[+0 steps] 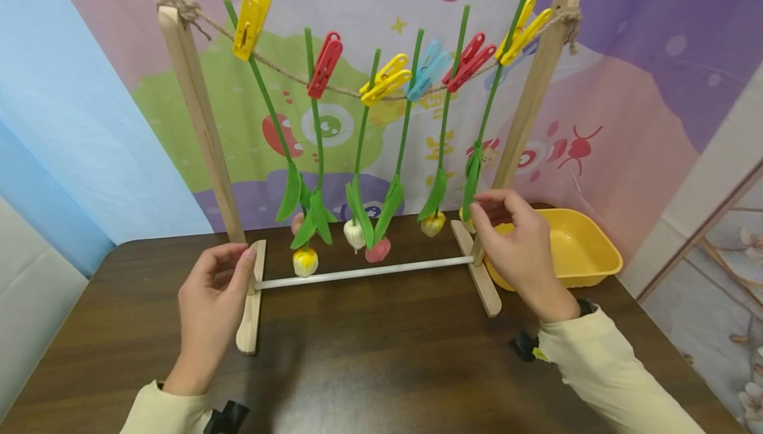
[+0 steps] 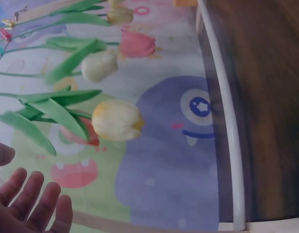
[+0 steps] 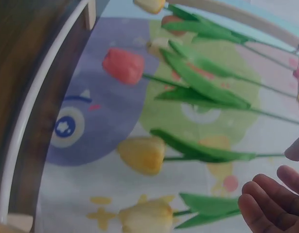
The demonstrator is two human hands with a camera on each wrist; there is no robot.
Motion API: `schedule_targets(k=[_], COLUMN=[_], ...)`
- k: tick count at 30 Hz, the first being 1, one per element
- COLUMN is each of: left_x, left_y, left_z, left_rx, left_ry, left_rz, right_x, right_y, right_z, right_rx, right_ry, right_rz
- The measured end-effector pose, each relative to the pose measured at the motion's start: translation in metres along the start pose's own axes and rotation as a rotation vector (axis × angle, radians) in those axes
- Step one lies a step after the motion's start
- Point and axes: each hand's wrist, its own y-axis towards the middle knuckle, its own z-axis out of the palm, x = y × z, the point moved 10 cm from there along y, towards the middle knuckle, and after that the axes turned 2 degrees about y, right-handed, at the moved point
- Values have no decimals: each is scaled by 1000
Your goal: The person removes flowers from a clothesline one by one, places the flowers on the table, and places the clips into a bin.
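Several artificial tulips hang heads down from a twine line [image 1: 285, 73], each stem pinched by a plastic clothespin. At the left end is a yellow clothespin [image 1: 252, 22]; a red clothespin [image 1: 324, 66] and a blue clothespin [image 1: 426, 71] sit further along. My left hand [image 1: 208, 305], fingers relaxed and holding nothing, is by the left foot of the wooden stand [image 1: 205, 122], below and left of a yellow-white tulip [image 1: 306, 262]. Loosely bent and without a thing in its grasp, my right hand [image 1: 517, 242] is beside the rightmost tulip's leaf [image 1: 471, 179], partly covering that flower's head.
A white rod [image 1: 363, 273] joins the stand's two feet low over the brown table [image 1: 369, 361]. Behind my right hand lies a yellow plastic basin [image 1: 581, 248]. A cartoon-printed backdrop [image 1: 626, 89] rises directly behind the stand.
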Motion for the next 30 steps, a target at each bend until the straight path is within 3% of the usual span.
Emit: schedule_targets(k=[11, 30], left_x=[-12, -26], left_y=[-4, -4], left_z=[1, 12], left_rx=[6, 60], left_ry=[-1, -64], left_rz=[28, 59], right_x=[28, 49], right_y=[-4, -2], right_z=[12, 30], right_rx=[69, 118], right_ry=[75, 107], right_rz=[-53, -85])
